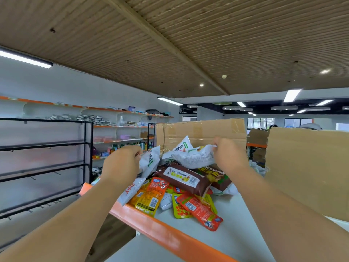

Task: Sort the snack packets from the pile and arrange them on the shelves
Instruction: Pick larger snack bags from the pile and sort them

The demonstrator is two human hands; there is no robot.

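So a pile of snack packets [177,188] is heaped on a white shelf top with an orange front edge [166,233], pretty much dead centre of the view. The left hand [120,164] is closed around a white packet with green lettering [150,160], which is gripped at its left side and stood up on edge at the left of the heap. The right hand [227,155] is pinched shut on the corner of another white packet [194,157], lifted a bit above the rest. A brown packet with a white label [184,178] is lying right below those two, and a second brown one [217,176] is tucked just beside it under the right wrist. Orange, red and yellow-green sachets [196,208] are spread along the near side of the pile, some hanging over the orange edge. Cardboard sheets [205,129] are stood up behind and to the right. An empty black wire rack [45,157] is seen off to the left, with stocked wall shelves [122,127] behind it.
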